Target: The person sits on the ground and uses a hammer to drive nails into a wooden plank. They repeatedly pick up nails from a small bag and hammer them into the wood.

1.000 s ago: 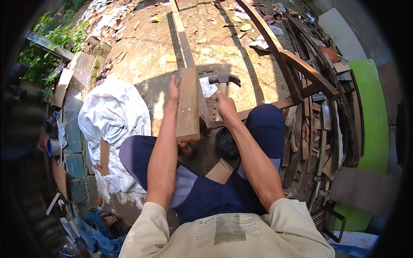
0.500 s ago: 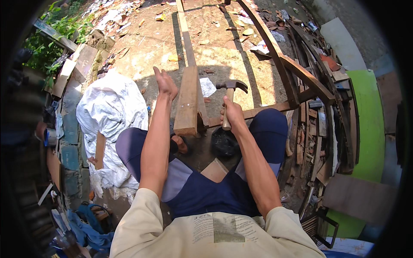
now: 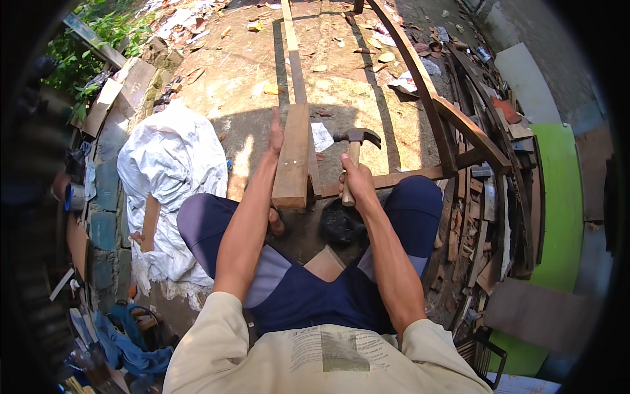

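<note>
A claw hammer (image 3: 357, 136) with a dark head and a wooden handle is gripped in my right hand (image 3: 356, 179), its head pointing away from me. Just left of it, the thick brown end (image 3: 293, 157) of a wooden frame stands up between my knees. My left hand (image 3: 275, 136) is at the left side of that timber, fingers stretched out and flat, holding nothing; whether the palm touches the wood I cannot tell. A crossbar (image 3: 410, 176) of the frame runs behind the hammer to the right.
A white sheet (image 3: 172, 154) lies bunched at the left beside a block edging. Scrap wood (image 3: 482, 217) is heaped at the right, next to a green board (image 3: 553, 197). A black bag (image 3: 341, 222) sits between my feet. Leaves and litter dot the ground ahead.
My left hand has moved right, from apart from the timber to close along its side, and turned edge-on. My right hand still holds the hammer in nearly the same place.
</note>
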`<state>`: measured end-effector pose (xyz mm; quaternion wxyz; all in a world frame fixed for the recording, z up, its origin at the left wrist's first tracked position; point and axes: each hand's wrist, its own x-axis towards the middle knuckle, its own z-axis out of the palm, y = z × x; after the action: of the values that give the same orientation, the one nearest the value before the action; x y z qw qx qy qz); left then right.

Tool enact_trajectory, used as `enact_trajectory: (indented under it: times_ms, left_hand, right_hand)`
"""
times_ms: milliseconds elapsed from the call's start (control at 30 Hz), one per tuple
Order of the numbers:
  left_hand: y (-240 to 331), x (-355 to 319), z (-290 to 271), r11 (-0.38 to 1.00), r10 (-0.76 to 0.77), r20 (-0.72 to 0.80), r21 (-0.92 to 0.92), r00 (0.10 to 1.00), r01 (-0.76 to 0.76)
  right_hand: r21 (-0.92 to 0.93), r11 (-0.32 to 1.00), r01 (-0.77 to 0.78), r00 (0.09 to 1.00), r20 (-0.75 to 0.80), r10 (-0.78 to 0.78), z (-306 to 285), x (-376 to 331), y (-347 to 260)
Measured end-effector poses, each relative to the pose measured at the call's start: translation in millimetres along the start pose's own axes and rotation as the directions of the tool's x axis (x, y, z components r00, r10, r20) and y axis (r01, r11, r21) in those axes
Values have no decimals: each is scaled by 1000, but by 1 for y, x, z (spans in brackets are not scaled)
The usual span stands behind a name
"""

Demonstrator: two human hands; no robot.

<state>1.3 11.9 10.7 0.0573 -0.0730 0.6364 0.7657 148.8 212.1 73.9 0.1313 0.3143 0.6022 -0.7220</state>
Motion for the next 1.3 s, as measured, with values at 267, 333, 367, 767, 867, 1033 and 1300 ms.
enact_trajectory:
  times_ms: [267,333,367,767,867,1033,1300]
  left_hand:
    - [45,-46,8,924,-355,273,-45,894,380]
    - [48,-48,3,874,-433,304,-89,848,478]
    - [48,-49,0,844,-471,319,-109,822,526]
    - [24,-27,-13,792,-421,549,-166,722,588]
    - [22,-28,-14,711,-424,567,-274,706,647]
    - [28,-34,-13,745,-421,534,-258,733,615]
    - [27,-38,-7,777,-402,482,-269,778,569]
  right_hand:
    - [39,991,128,985,115,-132,29,-8,-3]
    - [72,980,184,965,175,-194,33,-11,-5]
    - [99,972,212,957,182,-227,37,-9,-1]
    - [216,962,165,964,172,-204,45,-17,2]
    - [169,965,202,961,154,-228,46,-14,3]
    - [185,943,276,946,121,-301,51,-17,1]
    - [235,935,267,935,172,-310,52,-7,4]
